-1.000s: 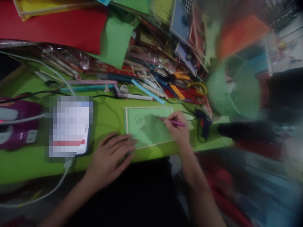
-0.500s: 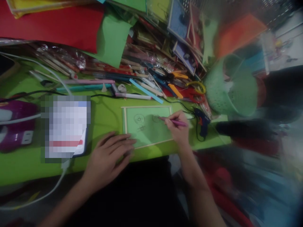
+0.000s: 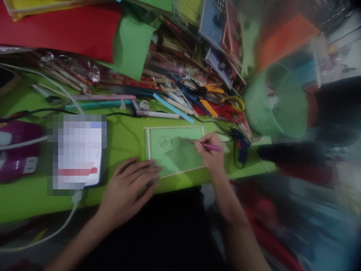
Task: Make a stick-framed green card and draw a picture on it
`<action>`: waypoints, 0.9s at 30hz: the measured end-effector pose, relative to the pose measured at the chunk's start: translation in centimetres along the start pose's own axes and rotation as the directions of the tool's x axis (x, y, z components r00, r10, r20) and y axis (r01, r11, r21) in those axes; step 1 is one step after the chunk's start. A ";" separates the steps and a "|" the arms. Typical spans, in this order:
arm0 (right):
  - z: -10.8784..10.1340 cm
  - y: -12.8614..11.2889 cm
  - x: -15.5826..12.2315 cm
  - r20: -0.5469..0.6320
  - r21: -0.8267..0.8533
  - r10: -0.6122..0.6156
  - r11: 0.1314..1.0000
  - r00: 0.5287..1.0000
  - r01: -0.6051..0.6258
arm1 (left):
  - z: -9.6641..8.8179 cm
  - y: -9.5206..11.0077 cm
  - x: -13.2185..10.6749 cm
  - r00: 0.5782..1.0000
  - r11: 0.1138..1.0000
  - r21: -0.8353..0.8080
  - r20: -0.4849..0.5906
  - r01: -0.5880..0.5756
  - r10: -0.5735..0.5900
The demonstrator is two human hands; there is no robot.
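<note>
A green card (image 3: 176, 160) edged with thin pale wooden sticks lies flat on the green tabletop. Small round drawings in dark line show on its upper half, one at the left and another at the right. My right hand (image 3: 211, 152) is closed around a purple pen (image 3: 212, 146), its tip at the right-hand drawing. Stretched out flat, my left hand (image 3: 132, 184) rests at the card's lower left corner with fingertips over the edge and nothing held.
A phone (image 3: 97, 173) with a blurred screen and a white cable lies at left, beside a purple power strip (image 3: 21, 150). Behind are several pens, scissors (image 3: 234, 103) and coloured paper. A blue glue gun (image 3: 241, 145) and a green basket (image 3: 254, 109) stand right.
The pen and my right hand have shifted very slightly left over the right-hand drawing. My left hand stays at the card's corner.
</note>
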State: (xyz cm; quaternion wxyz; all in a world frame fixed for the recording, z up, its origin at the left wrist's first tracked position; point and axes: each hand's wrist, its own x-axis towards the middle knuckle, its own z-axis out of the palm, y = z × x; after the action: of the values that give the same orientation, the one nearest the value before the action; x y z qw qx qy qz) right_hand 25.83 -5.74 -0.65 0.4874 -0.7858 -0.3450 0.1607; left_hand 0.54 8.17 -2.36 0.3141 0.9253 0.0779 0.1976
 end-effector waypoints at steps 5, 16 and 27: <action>0.1 -0.2 0.0 -0.025 -0.017 -0.022 1.000 0.999 0.022 | 0.0 0.0 0.0 1.000 1.000 0.003 0.002 -0.006 0.006; 0.0 -0.3 0.2 -0.052 -0.053 -0.057 0.997 0.997 0.054 | 0.1 -0.1 -0.1 1.000 1.000 -0.004 0.002 0.003 -0.003; -0.1 -0.1 0.1 -0.032 -0.041 -0.056 0.998 0.998 0.055 | 0.1 0.0 -0.1 1.000 1.000 -0.007 0.005 0.010 -0.009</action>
State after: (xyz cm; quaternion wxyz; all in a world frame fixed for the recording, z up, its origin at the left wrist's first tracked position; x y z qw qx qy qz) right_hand 25.95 -5.76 -0.53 0.4814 -0.7881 -0.3619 0.1271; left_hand 0.44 8.14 -2.47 0.3186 0.9243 0.0808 0.1939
